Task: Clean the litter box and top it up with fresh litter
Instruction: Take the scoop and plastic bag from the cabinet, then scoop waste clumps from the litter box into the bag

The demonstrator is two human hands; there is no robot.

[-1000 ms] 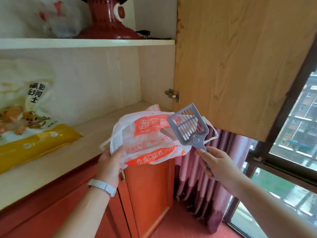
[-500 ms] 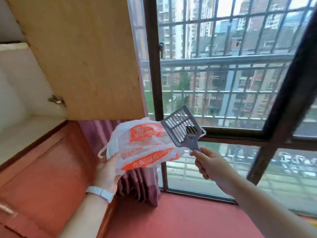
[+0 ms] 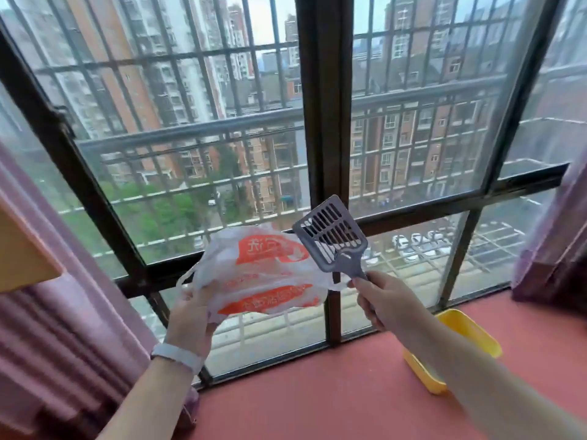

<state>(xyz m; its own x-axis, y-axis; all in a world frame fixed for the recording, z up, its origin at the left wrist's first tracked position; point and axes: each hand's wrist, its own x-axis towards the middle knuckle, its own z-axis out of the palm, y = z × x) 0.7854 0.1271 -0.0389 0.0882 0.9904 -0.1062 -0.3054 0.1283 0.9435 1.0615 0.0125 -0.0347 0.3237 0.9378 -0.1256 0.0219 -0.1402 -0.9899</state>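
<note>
My left hand (image 3: 193, 315) grips a white plastic bag (image 3: 263, 268) with orange print, held up at chest height in front of the window. My right hand (image 3: 378, 300) holds the handle of a grey slotted litter scoop (image 3: 330, 236), whose head tilts up and left, overlapping the bag's right edge. A yellow litter box (image 3: 476, 328) sits on the red floor at the lower right, partly hidden behind my right forearm; its inside is not visible.
A large barred window (image 3: 320, 122) with dark frames fills the view ahead. Pink curtains hang at the left (image 3: 57, 328) and right (image 3: 559, 249) edges. A corner of the wooden cabinet door (image 3: 22, 249) shows at the far left. Red floor (image 3: 317, 392) lies below.
The view has swung right, away from the cabinet and its shelf to the window. Both hands still carry the bag and scoop. The yellow litter box has come into view.
</note>
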